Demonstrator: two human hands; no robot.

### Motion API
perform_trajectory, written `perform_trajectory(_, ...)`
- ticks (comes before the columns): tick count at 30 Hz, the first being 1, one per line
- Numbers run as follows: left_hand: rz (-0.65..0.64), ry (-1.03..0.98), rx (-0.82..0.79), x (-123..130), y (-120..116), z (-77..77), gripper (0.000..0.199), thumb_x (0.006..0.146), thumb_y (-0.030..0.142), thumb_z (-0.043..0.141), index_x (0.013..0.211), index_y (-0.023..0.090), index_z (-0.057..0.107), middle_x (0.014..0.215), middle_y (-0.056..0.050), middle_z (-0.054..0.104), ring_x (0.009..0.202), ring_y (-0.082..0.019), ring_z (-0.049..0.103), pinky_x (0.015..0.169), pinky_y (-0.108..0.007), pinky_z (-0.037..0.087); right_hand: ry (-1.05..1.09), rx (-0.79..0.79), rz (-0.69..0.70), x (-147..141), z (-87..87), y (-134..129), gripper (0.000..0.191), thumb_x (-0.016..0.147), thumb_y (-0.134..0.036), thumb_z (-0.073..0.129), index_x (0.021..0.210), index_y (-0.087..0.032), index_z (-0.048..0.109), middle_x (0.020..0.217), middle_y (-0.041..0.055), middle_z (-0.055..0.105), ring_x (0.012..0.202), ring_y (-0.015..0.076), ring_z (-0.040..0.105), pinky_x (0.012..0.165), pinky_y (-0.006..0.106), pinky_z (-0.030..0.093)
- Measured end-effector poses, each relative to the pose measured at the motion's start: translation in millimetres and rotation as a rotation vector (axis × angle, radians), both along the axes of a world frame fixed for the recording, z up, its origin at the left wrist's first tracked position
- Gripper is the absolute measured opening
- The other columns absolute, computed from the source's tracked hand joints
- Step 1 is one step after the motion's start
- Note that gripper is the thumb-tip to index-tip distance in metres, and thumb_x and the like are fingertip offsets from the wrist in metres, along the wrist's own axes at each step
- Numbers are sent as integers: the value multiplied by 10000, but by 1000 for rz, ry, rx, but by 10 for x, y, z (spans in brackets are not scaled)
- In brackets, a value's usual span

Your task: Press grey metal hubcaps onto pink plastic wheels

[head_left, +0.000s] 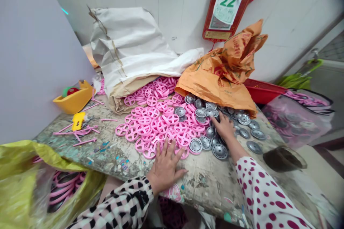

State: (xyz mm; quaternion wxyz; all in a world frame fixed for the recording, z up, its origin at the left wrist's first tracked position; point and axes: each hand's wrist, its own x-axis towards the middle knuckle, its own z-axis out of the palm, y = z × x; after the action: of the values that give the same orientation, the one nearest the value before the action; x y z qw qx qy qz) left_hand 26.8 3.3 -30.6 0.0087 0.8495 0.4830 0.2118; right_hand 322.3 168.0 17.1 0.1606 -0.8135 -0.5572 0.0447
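The left hand (165,167) lies spread, fingertips on the pink wheels (162,126), while the right hand (224,127) spreads over the silver discs (205,143), apparently pinching nothing.

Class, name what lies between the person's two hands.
In the head view, pink plastic spoked wheels and grey metal discs lie between the left hand and right hand.
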Motion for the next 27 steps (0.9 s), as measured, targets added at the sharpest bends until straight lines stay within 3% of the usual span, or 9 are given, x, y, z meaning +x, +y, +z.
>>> perform_trajectory(7,3,-11,-30,13,6,-7,764,810,672,475,1464,313,312,1538,-135,215,1393,-413,156,1068,-653,114,-79,6,149,-577,-44,-38,845,789,-822,263,1489,-349,241,1495,47,331,1316,404,291,1033,619,262)
perform_trajectory(12,11,-21,-34,3,9,2,734,827,657,457,1463,320,313,1540,-118,222,1402,-397,146,1079,-646,102,-204,-18,290,-735,-57,-177,787,818,-791,262,1485,-375,233,1503,32,319,1329,384,282,1026,598,288)
perform_trajectory(18,-4,-34,-42,-4,-5,15,666,851,634,431,1428,306,384,1520,-97,290,1404,-386,151,1095,-631,103,-323,-120,356,-481,-25,-458,713,850,-750,262,1467,-393,274,1506,10,325,1352,382,265,1035,678,201)
perform_trajectory(23,-20,-37,17,1,-11,-1,601,875,582,433,1389,271,448,1485,-105,353,1393,-373,198,1106,-619,109,-287,-172,274,-152,-6,-693,707,866,-735,257,1460,-357,313,1505,42,331,1353,391,274,1021,716,171)
perform_trajectory(25,-23,-43,41,-1,-16,-10,574,880,553,444,1368,252,475,1463,-113,384,1379,-364,234,1109,-608,127,-265,-97,274,-91,-6,-807,670,891,-687,292,1435,-306,383,1486,75,359,1332,369,318,1039,665,211)
perform_trajectory(27,-41,-53,66,-9,-24,-15,553,880,531,460,1347,236,496,1428,-125,422,1357,-354,277,1104,-603,157,-251,33,329,-106,-10,-950,603,921,-600,337,1372,-226,482,1410,109,452,1272,316,399,1052,544,285)
